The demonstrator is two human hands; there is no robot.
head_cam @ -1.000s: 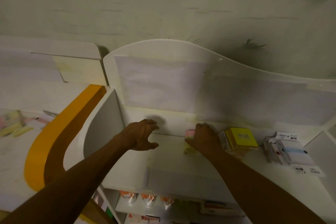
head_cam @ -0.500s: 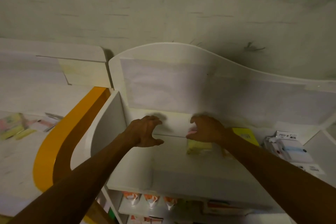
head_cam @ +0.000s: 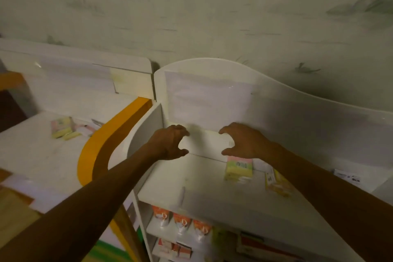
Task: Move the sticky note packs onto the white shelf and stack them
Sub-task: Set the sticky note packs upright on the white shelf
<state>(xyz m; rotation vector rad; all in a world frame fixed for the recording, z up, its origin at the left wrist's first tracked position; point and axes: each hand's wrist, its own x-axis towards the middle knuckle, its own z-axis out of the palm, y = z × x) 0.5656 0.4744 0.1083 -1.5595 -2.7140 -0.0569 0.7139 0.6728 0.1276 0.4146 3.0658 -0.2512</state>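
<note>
A stack of sticky note packs [head_cam: 239, 168], pink on top and yellow below, stands on the top of the white shelf [head_cam: 191, 187]. My right hand [head_cam: 244, 142] hovers just above and left of it, fingers loosely curled, holding nothing. My left hand [head_cam: 170, 141] hovers over the shelf's left part, fingers curled, also empty. More sticky note packs [head_cam: 61, 126] lie on the white counter [head_cam: 38, 155] to the left. A yellow pack [head_cam: 278, 183] lies on the shelf under my right forearm.
The shelf has a curved white back panel [head_cam: 212, 100] and a side wall [head_cam: 146, 127]. An orange curved edge [head_cam: 100, 147] borders the left counter. Lower shelves hold orange-and-white packets [head_cam: 180, 222]. White packaged items [head_cam: 348, 177] lie at the right.
My right hand has lifted off the pink-and-yellow stack and moved up-left, leaving it on the shelf. The view has swung left, showing more of the left counter.
</note>
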